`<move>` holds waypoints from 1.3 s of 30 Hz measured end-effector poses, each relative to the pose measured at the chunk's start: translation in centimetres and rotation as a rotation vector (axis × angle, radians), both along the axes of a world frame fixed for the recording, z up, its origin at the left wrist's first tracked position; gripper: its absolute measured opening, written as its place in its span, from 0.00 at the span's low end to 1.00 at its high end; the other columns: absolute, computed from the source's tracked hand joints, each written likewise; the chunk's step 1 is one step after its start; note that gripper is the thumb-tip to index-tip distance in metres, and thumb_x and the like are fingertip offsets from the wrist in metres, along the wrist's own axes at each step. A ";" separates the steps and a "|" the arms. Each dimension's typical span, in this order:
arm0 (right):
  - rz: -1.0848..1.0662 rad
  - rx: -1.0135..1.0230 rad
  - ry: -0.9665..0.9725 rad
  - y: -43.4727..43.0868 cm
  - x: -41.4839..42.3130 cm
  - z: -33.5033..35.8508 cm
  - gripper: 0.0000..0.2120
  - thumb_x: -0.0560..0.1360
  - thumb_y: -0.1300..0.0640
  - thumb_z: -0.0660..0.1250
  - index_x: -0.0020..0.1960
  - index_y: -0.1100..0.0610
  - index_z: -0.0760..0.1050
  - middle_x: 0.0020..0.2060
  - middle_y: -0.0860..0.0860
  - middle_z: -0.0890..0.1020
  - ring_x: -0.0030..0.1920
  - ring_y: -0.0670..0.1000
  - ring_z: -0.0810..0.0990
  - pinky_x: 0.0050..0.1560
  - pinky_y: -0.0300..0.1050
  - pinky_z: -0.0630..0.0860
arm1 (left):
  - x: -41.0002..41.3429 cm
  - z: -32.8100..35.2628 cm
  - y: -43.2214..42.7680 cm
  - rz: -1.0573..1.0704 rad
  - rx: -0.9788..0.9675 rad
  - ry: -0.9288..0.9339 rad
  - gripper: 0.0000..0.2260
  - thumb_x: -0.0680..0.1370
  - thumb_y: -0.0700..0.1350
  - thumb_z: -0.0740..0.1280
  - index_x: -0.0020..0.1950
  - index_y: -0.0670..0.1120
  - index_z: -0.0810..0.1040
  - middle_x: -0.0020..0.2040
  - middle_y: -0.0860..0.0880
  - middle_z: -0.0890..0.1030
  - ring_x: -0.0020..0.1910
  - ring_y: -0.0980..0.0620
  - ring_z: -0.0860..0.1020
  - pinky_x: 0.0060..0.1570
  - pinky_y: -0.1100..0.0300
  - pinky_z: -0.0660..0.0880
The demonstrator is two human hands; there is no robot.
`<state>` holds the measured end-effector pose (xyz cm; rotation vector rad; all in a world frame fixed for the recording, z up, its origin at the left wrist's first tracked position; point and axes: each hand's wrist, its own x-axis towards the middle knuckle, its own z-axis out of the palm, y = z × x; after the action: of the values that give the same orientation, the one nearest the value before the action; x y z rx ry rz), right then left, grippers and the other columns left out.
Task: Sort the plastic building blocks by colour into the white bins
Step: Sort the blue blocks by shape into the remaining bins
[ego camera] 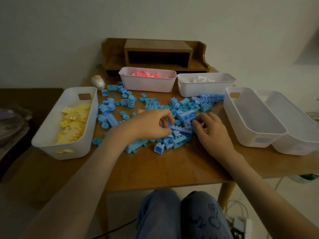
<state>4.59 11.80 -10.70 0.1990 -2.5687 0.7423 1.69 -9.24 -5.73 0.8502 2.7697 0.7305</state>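
Observation:
Several blue building blocks lie scattered over the middle of the wooden table. My left hand rests on the pile with its fingers curled around blue blocks. My right hand sits just to the right, fingertips pinching into the same pile. A white bin on the left holds yellow blocks. At the back, one bin holds pink blocks and another holds white blocks. Two bins on the right, the nearer and the outer, have nothing in them.
A wooden desk organiser stands at the back against the wall. A small pale rounded object lies left of the pink bin. My knees in blue trousers are below the table's front edge. Cables lie on the floor at the right.

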 end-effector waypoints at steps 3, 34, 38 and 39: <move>0.158 0.226 -0.036 -0.3 0.1 -0.4 0.19 0.76 0.42 0.55 0.59 0.49 0.75 0.54 0.48 0.73 0.56 0.48 0.68 0.52 0.42 0.59 | 0.2 -0.5 0.4 -0.045 -0.216 0.066 0.11 0.73 0.62 0.66 0.51 0.58 0.72 0.48 0.58 0.75 0.53 0.58 0.71 0.61 0.52 0.60; -0.114 -0.177 0.009 -0.4 -3.0 3.0 0.21 0.74 0.72 0.58 0.65 0.60 0.67 0.62 0.58 0.65 0.62 0.55 0.67 0.60 0.39 0.68 | -4.5 1.4 5.4 0.186 -0.076 0.215 0.14 0.82 0.45 0.54 0.62 0.56 0.75 0.51 0.52 0.76 0.50 0.51 0.72 0.58 0.51 0.61; -0.187 -0.119 -0.089 0.5 -3.9 3.3 0.12 0.75 0.66 0.62 0.59 0.62 0.70 0.50 0.54 0.70 0.50 0.51 0.69 0.42 0.30 0.60 | -5.5 0.0 9.6 0.198 -0.285 0.236 0.11 0.80 0.48 0.60 0.61 0.49 0.76 0.61 0.46 0.70 0.63 0.45 0.67 0.62 0.48 0.59; -0.171 -0.106 -0.141 0.5 -3.9 3.4 0.10 0.76 0.63 0.62 0.57 0.61 0.69 0.48 0.52 0.70 0.46 0.48 0.68 0.38 0.31 0.62 | -5.7 -0.2 10.2 0.208 -0.351 0.204 0.11 0.80 0.48 0.61 0.60 0.48 0.75 0.63 0.45 0.69 0.66 0.44 0.65 0.64 0.47 0.57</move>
<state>0.68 12.35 -7.34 -0.1096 -2.6277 0.8505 -4.01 0.97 -5.95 0.6028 3.0667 0.1743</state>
